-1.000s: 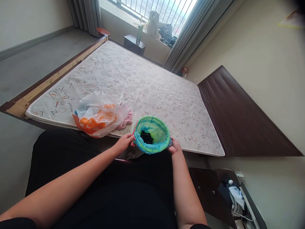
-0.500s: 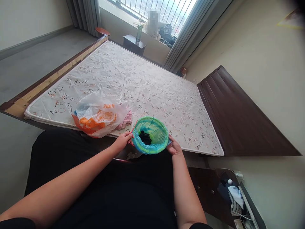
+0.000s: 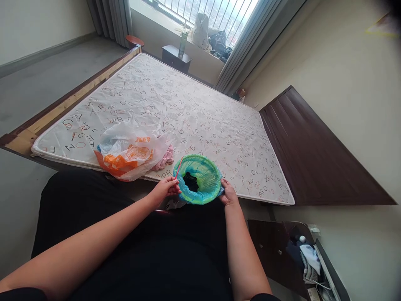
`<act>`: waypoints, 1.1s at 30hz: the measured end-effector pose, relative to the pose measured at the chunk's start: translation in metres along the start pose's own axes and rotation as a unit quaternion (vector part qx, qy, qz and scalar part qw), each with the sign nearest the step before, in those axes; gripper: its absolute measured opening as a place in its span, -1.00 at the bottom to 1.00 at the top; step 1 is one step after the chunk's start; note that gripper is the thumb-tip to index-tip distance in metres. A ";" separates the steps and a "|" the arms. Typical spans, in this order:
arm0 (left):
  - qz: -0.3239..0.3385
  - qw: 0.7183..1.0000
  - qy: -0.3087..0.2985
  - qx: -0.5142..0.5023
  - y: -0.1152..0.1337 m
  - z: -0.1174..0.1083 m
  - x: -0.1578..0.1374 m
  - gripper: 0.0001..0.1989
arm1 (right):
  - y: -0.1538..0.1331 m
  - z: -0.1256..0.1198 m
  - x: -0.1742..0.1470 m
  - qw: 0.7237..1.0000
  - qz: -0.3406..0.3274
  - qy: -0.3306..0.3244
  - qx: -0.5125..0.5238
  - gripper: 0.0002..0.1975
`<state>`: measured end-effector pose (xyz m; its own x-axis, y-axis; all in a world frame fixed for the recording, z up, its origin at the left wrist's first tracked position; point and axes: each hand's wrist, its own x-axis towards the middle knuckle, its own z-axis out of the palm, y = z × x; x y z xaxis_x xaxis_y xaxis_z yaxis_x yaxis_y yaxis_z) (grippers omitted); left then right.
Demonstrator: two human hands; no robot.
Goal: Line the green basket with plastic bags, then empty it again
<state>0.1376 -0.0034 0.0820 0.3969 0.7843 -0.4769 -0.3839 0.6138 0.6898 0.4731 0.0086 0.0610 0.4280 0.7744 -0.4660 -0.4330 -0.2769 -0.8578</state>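
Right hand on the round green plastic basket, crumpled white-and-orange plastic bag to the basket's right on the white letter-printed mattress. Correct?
Wrong side: the bag is left of the basket, per the head view. Right hand and mattress stand as stated.

Carrier bag (image 3: 131,148) on the near left of the mattress (image 3: 200,104), wastebasket (image 3: 211,177) at its near edge, headboard (image 3: 310,152) to its right, nightstand (image 3: 175,62) behind it, window (image 3: 216,12) farther behind.

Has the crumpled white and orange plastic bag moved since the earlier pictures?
No: the bag shows no shift either way against the near edge of the white lettered mattress.
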 end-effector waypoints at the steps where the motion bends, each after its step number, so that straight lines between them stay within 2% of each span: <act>1: -0.005 1.000 -0.004 0.002 -0.001 0.003 -0.003 -0.55 | 0.000 0.001 -0.002 1.000 0.011 0.019 -0.002 -0.66; 4: -0.022 1.000 -0.018 0.013 -0.002 0.012 -0.011 -0.52 | 0.000 0.004 -0.008 0.998 0.027 0.055 -0.006 -0.66; 10: -0.040 0.994 -0.086 0.048 -0.012 0.022 -0.025 -0.54 | 0.001 0.013 -0.021 0.998 0.033 0.061 -0.007 -0.64; 15: 0.019 0.990 -0.128 0.065 -0.016 0.024 -0.029 -0.51 | 0.000 0.022 -0.030 0.999 0.034 0.034 0.002 -0.65; 18: 0.073 0.990 -0.111 0.055 -0.011 0.017 -0.022 -0.44 | 0.003 0.026 -0.039 0.999 0.052 0.014 0.003 -0.65; 21: 0.114 0.990 -0.068 0.041 0.000 0.006 -0.012 -0.43 | 0.010 0.030 -0.050 0.995 0.088 -0.047 0.000 -0.64; 23: 0.123 0.991 -0.036 0.037 0.008 0.000 -0.009 -0.46 | 0.018 0.033 -0.058 0.991 0.106 -0.078 -0.008 -0.62; 26: 0.102 0.993 -0.017 0.051 0.013 0.000 -0.009 -0.48 | 0.032 0.038 -0.067 0.993 0.100 -0.061 -0.025 -0.59; 28: 0.080 0.993 -0.037 0.075 0.009 0.006 -0.013 -0.47 | 0.041 0.042 -0.071 0.996 0.075 -0.032 -0.027 -0.59; 33: 0.044 0.981 -0.148 0.117 -0.011 0.022 -0.023 -0.39 | 0.054 0.056 -0.081 1.000 0.018 0.022 -0.013 -0.62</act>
<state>0.1509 -0.0299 0.0969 0.6095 0.7508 -0.2546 -0.2397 0.4806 0.8435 0.3705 -0.0372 0.0641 0.4469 0.7376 -0.5061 -0.4288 -0.3199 -0.8449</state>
